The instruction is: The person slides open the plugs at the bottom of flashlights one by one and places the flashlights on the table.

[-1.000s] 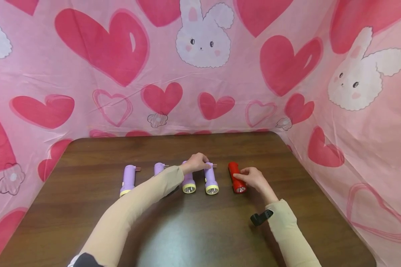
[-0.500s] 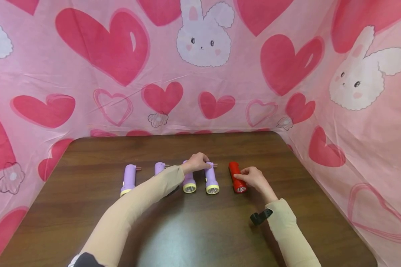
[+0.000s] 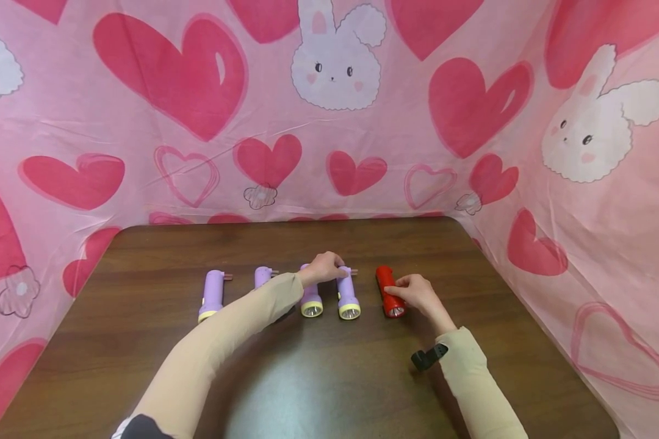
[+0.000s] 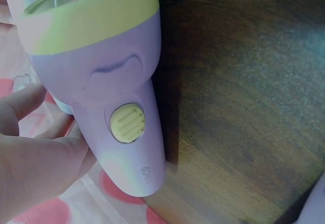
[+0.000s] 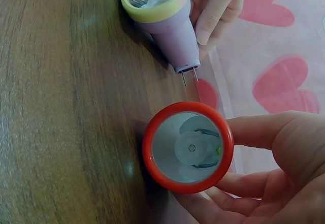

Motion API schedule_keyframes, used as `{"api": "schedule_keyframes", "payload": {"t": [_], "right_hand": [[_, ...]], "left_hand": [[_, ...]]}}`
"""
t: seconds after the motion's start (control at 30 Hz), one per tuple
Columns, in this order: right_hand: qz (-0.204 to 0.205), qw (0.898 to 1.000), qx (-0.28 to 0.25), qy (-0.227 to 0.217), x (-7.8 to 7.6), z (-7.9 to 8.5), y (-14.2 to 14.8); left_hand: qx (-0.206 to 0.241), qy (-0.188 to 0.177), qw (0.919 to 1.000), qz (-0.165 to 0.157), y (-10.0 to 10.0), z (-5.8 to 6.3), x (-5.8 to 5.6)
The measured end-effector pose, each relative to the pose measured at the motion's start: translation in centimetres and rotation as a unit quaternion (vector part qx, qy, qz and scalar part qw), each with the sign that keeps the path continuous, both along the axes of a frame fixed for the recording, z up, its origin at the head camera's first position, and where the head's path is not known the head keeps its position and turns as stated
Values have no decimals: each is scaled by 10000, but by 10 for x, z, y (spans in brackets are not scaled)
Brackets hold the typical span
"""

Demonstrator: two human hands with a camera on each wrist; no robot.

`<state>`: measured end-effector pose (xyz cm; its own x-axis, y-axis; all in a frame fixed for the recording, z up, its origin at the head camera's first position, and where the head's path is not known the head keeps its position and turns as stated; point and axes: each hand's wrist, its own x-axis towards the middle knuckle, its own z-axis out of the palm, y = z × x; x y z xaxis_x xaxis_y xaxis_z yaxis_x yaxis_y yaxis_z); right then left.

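Note:
My left hand holds the rear end of the rightmost purple flashlight, thumb and fingers on either side of its body. That flashlight lies on the table with its yellow-rimmed lens toward me; two metal plug prongs stick out at its tail. Another purple flashlight lies just left of it, partly under my left wrist; its ridged yellow switch shows large in the left wrist view. With my right hand I grip a red flashlight from its right side, its lens also facing me.
Two more purple flashlights lie at the left, the outer flashlight and one mostly covered by my left sleeve. All rest on a brown wooden table. A pink heart-and-rabbit cloth hangs behind and at the sides.

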<state>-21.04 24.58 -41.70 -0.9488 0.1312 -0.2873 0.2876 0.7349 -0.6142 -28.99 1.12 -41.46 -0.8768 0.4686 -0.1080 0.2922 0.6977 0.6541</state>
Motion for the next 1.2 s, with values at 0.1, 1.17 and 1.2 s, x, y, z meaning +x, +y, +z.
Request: {"api": "schedule_keyframes", "payload": {"t": [0.1,1.17,1.2], "right_hand": [[-26,10000,-36,15,0,0,0],[-155,9982,-342,471,8,10,-1],[-155,9982,-343,468,8,10,-1]], "left_hand": [[6,31,10000,-35,0,-1,0],[197,346,9992,-73,1,-6,3],[207,352,9991,-73,1,-6,3]]}}
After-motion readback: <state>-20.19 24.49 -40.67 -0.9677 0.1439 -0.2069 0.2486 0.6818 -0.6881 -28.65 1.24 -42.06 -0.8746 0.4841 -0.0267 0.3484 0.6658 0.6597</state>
